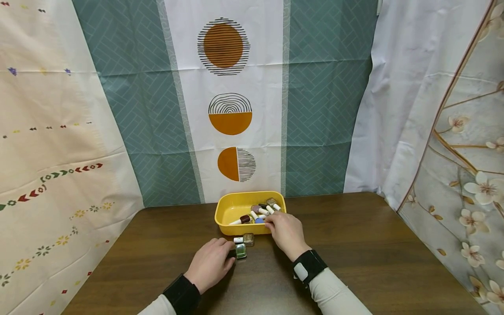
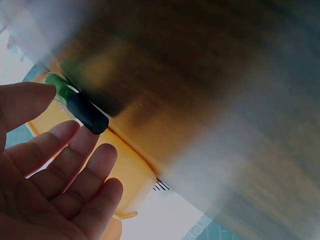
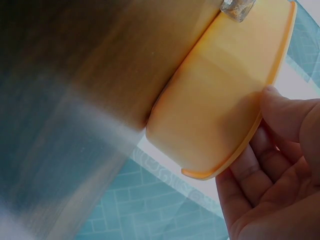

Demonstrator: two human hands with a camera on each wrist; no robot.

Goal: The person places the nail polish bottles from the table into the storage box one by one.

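My left hand (image 1: 211, 263) lies beside a green nail polish bottle (image 1: 241, 250) with a black cap, which rests on its side on the table. In the left wrist view the fingers are spread loosely around the black cap (image 2: 87, 113), with the thumb near the green glass. My right hand (image 1: 286, 232) is at the front right corner of a yellow tray (image 1: 228, 230). Its thumb touches the rim (image 3: 267, 102), and its other fingers reach behind the wall, their tips hidden. Several nail polish bottles with white or dark caps (image 1: 245, 219) lie inside the tray.
A glittery brown nail polish bottle (image 1: 248, 239) with a white cap lies between the tray and the green one. The brown wooden table (image 1: 354, 253) ends at a patterned curtain (image 1: 232, 87) close behind the tray.
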